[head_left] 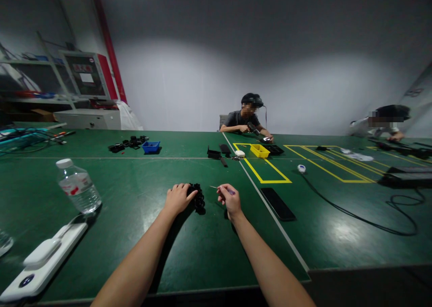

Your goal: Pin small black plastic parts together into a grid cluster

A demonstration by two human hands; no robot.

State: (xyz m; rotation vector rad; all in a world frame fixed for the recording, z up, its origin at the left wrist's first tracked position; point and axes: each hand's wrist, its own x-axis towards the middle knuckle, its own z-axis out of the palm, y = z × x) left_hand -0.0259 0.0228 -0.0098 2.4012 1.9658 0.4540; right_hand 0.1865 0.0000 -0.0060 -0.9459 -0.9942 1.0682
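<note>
the left hand (178,197) lies at the black part (200,201), its thumb against it; i cannot tell whether the fingers grip it or only touch it. the part sits on the desk (114,226), between the two hands and nearer the left. the right hand (231,200) is closed around a thin tool (213,187), its tip pointing left toward the part and apart from it. a phone (277,204) lies just right of the right hand. a bottle (80,189) stands well left of the left hand. beyond the hands are a blue bin (150,149), off to the left, and a yellow bin (259,153), off to the right.
</note>
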